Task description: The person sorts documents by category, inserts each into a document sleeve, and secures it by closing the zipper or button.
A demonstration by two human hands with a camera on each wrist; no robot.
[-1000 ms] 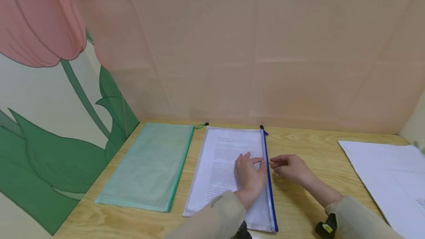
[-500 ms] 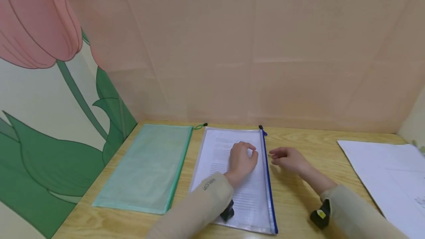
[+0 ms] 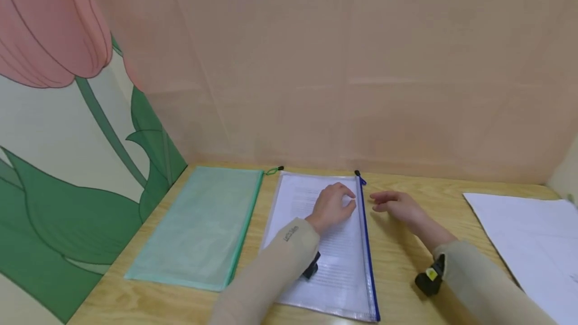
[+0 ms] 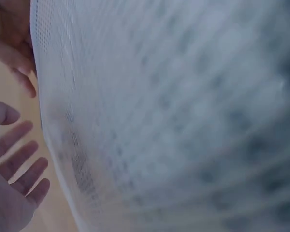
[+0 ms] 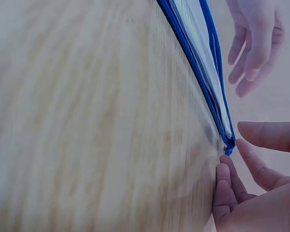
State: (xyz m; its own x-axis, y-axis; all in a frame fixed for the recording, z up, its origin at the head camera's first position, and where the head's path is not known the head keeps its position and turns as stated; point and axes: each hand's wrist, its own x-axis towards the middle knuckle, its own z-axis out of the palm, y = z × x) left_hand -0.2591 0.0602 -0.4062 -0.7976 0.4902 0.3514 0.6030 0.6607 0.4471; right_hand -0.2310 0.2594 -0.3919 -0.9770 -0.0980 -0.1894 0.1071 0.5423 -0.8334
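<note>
A clear zip pouch [image 3: 334, 285] with a printed sheet inside lies at mid-table. Its blue zip edge [image 3: 368, 255] runs down the right side, with a blue pull [image 3: 361, 179] at the far corner. In the right wrist view the two blue edges [image 5: 195, 72] stand apart, meeting at the far end. My left hand [image 3: 331, 207] is over the pouch's upper half, fingers loosely bent and thumb apart, near the zip. Just right of that edge, my right hand [image 3: 399, 207] has its fingers extended towards it; they look close to the pouch's corner in the right wrist view.
A green zip pouch [image 3: 198, 229] lies flat on the left of the wooden table [image 3: 406, 310], its green pull loop [image 3: 273, 170] at the far corner. White paper sheets [image 3: 524, 229] lie at the right. A draped sheet [image 3: 361, 64] hangs behind the table.
Both hands have moved farther up the pouch, away from me. The left hand has shifted off the zip edge and back towards it. The pouches have stayed in place.
</note>
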